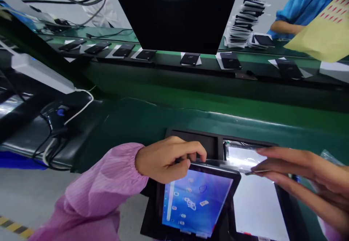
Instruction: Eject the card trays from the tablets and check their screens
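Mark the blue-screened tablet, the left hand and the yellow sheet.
Blue-screened tablet point(196, 201): head view, on its lit screen.
Left hand point(165, 158): head view, on the back of the hand.
Yellow sheet point(320, 33): head view, on the middle of its visible face.

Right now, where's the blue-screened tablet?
The tablet is lower centre in head view, left hand at its top edge, left of a white display.

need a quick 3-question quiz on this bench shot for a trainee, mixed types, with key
1. Multiple choice: which hand grips the lit tablet by its top edge? A) left B) right
2. True or false: in the picture, the tall stack stands right of the black panel.
3. Fill in: the sleeve on the tablet-gripping arm is ____.

Key: 1. A, the left hand. 2. True. 3. Pink.
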Demonstrator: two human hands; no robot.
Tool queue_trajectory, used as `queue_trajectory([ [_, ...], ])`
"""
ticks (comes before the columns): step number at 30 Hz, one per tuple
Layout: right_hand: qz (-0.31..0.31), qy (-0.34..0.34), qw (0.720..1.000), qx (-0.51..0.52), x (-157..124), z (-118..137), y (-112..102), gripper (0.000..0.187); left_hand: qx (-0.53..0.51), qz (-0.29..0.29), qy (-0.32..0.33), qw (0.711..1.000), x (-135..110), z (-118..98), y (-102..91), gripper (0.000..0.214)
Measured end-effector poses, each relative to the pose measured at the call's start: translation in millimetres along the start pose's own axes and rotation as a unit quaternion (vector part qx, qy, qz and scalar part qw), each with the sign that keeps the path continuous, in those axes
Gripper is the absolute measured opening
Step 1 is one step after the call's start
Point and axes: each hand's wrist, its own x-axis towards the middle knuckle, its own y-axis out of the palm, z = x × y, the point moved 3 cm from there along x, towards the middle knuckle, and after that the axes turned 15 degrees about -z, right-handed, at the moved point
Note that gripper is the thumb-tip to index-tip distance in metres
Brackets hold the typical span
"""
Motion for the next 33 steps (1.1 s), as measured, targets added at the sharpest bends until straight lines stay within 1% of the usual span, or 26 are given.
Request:
queue_trajectory([
  [2, 0.036, -0.032, 0.996, 0.076, 14, 32, 11, 0.019, 0.020, 0.006, 0.015, 1.000, -1, -6, 2.5, 0.026],
  [4, 0.047, -0.036, 0.992, 0.115, 22, 46, 19, 0.010, 0.030, 0.016, 0.026, 0.999, -1, -9, 3.4, 0.027],
  [8, 0.067, -0.017, 0.993, 0.100, 26, 51, 29, 0.017, 0.046, 0.044, 0.034, 0.997, 3, -16, 2.0, 0.028],
  [10, 0.076, -0.002, 0.994, 0.081, 23, 51, 32, 0.017, 0.051, 0.065, 0.022, 0.996, 6, -17, 3.0, 0.027],
  [12, 0.091, 0.020, 0.993, 0.073, 20, 52, 34, 0.017, 0.046, 0.088, 0.001, 0.995, 10, -17, 6.6, 0.021],
  [14, 0.107, 0.039, 0.991, 0.076, 20, 55, 36, 0.020, 0.031, 0.107, -0.015, 0.994, 16, -16, 11.7, 0.014],
  [17, 0.109, 0.040, 0.989, 0.091, 23, 63, 39, 0.021, -0.019, 0.113, -0.015, 0.993, 23, -15, 15.5, 0.018],
  [20, 0.094, 0.010, 0.989, 0.115, 27, 73, 42, 0.017, -0.082, 0.095, -0.028, 0.992, 24, -15, 7.9, 0.026],
  [22, 0.096, -0.012, 0.987, 0.125, 28, 79, 47, 0.014, -0.095, 0.079, -0.062, 0.990, 17, -12, -0.6, 0.026],
  [24, 0.106, -0.024, 0.986, 0.125, 29, 83, 54, 0.014, -0.098, 0.047, -0.111, 0.988, 6, -8, -7.6, 0.020],
  [26, 0.117, -0.032, 0.985, 0.125, 31, 86, 63, 0.014, -0.109, -0.014, -0.159, 0.981, -6, -4, -11.0, 0.014],
  [28, 0.132, -0.049, 0.982, 0.125, 35, 91, 71, 0.016, -0.130, -0.078, -0.194, 0.969, -17, -1, -9.7, 0.012],
  [30, 0.142, -0.072, 0.980, 0.122, 39, 96, 76, 0.016, -0.145, -0.134, -0.203, 0.959, -24, -2, -5.9, 0.015],
  [33, 0.153, -0.099, 0.977, 0.110, 42, 101, 79, 0.016, -0.156, -0.193, -0.190, 0.950, -29, -6, -0.9, 0.017],
])
